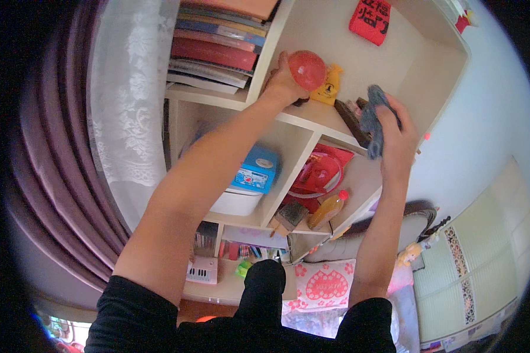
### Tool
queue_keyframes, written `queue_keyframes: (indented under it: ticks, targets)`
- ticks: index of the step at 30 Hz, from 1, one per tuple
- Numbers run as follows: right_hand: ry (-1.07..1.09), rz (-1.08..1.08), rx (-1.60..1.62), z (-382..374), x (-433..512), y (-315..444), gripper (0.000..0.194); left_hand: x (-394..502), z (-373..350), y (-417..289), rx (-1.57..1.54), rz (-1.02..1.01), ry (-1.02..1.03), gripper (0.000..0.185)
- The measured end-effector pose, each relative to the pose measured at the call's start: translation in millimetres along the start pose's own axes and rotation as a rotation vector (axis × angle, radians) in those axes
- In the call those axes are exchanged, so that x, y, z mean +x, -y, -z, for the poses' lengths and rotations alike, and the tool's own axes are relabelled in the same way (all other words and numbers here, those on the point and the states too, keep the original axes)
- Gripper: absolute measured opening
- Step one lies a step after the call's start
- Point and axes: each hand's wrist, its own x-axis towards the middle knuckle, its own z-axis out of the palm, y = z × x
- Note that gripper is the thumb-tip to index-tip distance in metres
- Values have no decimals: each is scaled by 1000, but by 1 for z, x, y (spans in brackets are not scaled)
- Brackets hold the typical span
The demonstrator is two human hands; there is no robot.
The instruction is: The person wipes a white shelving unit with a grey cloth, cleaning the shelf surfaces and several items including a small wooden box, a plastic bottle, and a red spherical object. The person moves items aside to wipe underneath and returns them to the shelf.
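Observation:
My left hand (285, 83) reaches into the upper right compartment of a cream shelf unit (319, 128). Its fingers are around a shiny red round object (308, 70), which may be a ball or a bowl. Just right of that hand sits a small yellow drawstring pouch (328, 86). A crumpled grey-blue cloth (373, 121) is pinched in my right hand (397, 121), at the right side of the same compartment. Partly behind the cloth, a dark brown wooden object (352, 121) lies close to the shelf's front edge.
Books (216, 48) fill the compartment on the left. Lower compartments hold a blue box (257, 170), a red round container (316, 174), an orange bottle (329, 211) and a dark-topped block (291, 216). A toy keyboard (202, 270) stands on the desk below. Purple curtains (66, 154) hang at left.

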Motion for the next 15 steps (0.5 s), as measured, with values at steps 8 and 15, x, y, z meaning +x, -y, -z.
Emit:
queue_keyframes:
  ticks: [8, 15]
  targets:
    - [333, -122, 44, 20, -113, -2, 26, 2, 3, 2, 1, -21, 0, 118]
    - [412, -226, 213, 8, -109, -10, 29, 8, 5, 10, -6, -78, 31, 117]
